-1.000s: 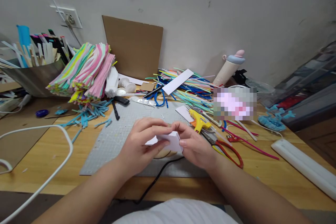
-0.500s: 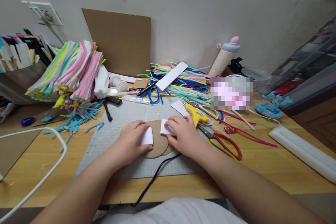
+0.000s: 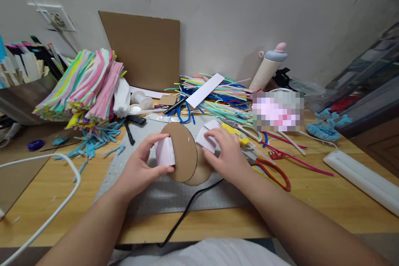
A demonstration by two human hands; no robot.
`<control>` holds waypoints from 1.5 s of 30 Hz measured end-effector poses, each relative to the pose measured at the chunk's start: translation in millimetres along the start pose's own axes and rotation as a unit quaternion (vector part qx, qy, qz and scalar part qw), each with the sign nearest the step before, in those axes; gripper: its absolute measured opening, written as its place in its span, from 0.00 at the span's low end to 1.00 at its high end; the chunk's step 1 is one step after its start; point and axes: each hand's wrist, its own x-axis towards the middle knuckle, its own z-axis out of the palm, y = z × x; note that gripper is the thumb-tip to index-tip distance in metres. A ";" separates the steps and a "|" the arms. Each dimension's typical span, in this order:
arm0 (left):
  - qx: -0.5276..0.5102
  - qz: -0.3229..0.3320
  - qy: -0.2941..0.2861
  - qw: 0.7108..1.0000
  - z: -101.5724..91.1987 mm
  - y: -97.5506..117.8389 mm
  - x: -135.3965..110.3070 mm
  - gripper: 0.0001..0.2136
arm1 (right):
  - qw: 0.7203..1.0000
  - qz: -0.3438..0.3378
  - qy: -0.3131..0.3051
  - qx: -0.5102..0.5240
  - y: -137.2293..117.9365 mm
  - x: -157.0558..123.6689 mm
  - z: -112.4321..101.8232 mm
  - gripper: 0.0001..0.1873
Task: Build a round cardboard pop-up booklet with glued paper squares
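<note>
My left hand [image 3: 140, 164] is closed on a small white rectangle of card [image 3: 165, 151], thumb at its lower edge and fingers at its upper edge. That white card lies against the left part of a round cardboard disc [image 3: 184, 151], which is tilted up off the mat. Between thumb and fingers, my right hand [image 3: 229, 153] grips another white card piece [image 3: 206, 140], apart from the disc. A second cardboard disc [image 3: 204, 169] lies partly hidden under the first. Just beyond my right hand is a yellow glue gun [image 3: 235, 134], partly covered.
A grey cutting mat [image 3: 149, 199] lies under my hands, crossed by a black cable [image 3: 183, 216]. Red-handled pliers [image 3: 276, 172] lie to the right. Pipe cleaners [image 3: 93, 87] are bundled at left, with more [image 3: 218, 95] behind. A white power strip [image 3: 361, 178] is far right.
The upper disc has been raised and tilted from the mat along with the left white card. My right hand has shifted slightly right with its card, away from the disc.
</note>
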 end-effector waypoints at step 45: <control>-0.108 -0.174 -0.004 0.979 43.0 38.2 -9.7 0.13 | 0.976 -0.209 0.064 -0.015 -32.2 -21.0 11.4 0.19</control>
